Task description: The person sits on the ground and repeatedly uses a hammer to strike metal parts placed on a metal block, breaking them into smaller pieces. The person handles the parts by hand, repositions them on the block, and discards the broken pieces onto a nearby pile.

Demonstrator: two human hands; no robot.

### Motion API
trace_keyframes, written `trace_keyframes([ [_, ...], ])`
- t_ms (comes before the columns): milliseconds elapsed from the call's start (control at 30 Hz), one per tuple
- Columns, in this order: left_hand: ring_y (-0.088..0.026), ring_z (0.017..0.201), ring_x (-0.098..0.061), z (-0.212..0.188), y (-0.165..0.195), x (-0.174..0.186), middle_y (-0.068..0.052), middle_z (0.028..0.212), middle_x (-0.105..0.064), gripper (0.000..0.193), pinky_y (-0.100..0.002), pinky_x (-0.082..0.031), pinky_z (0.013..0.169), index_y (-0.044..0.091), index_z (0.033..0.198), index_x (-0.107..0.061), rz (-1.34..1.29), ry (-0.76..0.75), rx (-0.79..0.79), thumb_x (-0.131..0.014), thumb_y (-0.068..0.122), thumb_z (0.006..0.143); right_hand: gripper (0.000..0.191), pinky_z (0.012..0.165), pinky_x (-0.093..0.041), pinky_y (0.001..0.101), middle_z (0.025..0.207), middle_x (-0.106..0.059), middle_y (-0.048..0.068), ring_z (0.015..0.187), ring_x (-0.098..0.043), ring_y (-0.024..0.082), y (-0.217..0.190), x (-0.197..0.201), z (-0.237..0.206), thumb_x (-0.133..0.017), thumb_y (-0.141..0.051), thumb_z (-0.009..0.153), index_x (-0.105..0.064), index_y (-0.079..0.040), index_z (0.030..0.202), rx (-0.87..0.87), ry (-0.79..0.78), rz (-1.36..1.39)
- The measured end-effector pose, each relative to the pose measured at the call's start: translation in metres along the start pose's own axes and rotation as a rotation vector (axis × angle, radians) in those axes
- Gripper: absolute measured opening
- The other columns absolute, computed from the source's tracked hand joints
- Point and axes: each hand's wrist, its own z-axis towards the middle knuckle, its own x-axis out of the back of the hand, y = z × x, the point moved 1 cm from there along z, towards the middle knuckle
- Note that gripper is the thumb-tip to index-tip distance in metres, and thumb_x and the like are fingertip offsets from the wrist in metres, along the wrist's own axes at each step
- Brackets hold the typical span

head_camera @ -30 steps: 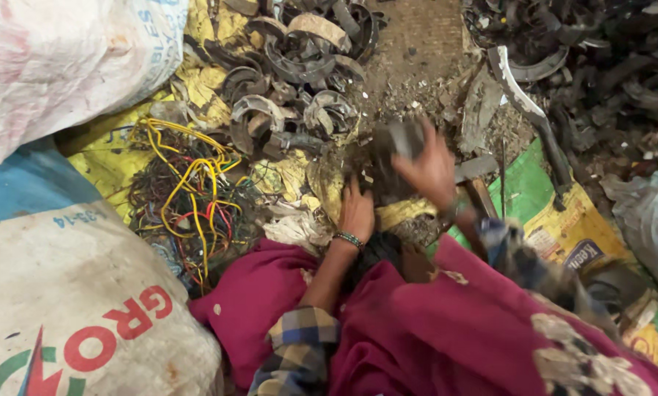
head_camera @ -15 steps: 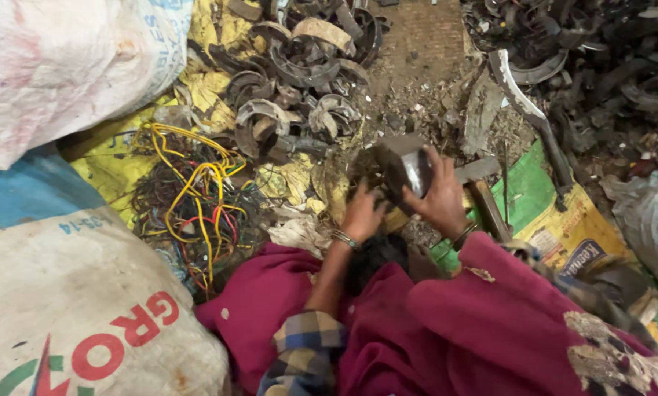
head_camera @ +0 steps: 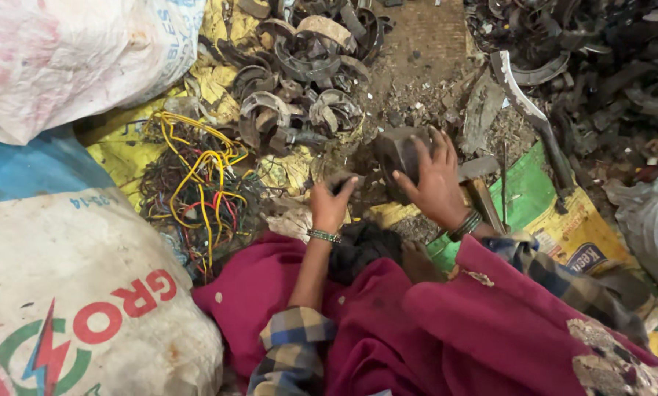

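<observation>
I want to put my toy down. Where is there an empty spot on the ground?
The barest patch is the brown ground between the curved metal scraps and the dark scrap pile. Around the wire tangle and both hands it is crowded.

You have sacks (head_camera: 72, 293) at the frame's left, wires (head_camera: 197, 187) beside them, curved scrap (head_camera: 300, 81) above, and more scrap (head_camera: 600, 73) upper right.
</observation>
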Motion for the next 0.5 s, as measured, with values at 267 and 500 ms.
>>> trace_keyframes([
  [267,-0.009,0.086,-0.072,-0.035,0.015,-0.013,-0.005,0.099,-0.079,0.022,-0.026,-0.058,0.078,-0.001,0.112,-0.077,-0.114,-0.194,0.003,-0.072,0.012,0.095,0.033,0.085,-0.061,0.0361,0.116,-0.077,0.012,0.101,-0.076,0.026,-0.022,-0.004,-0.027,-0.074,-0.022,0.092,-0.071,-0.006,0.122,-0.287,-0.268,0.916],
  [500,-0.03,0.099,-0.075,-0.037,-0.007,-0.003,-0.016,0.106,-0.078,0.03,-0.038,-0.056,0.088,0.003,0.115,-0.076,0.334,-0.076,-0.14,-0.072,0.021,0.091,0.025,0.082,-0.06,0.0373,0.107,-0.078,0.008,0.095,-0.075,0.023,0.036,0.038,0.002,-0.074,-0.015,0.089,-0.077,-0.01,0.113,0.226,-0.497,0.477],
])
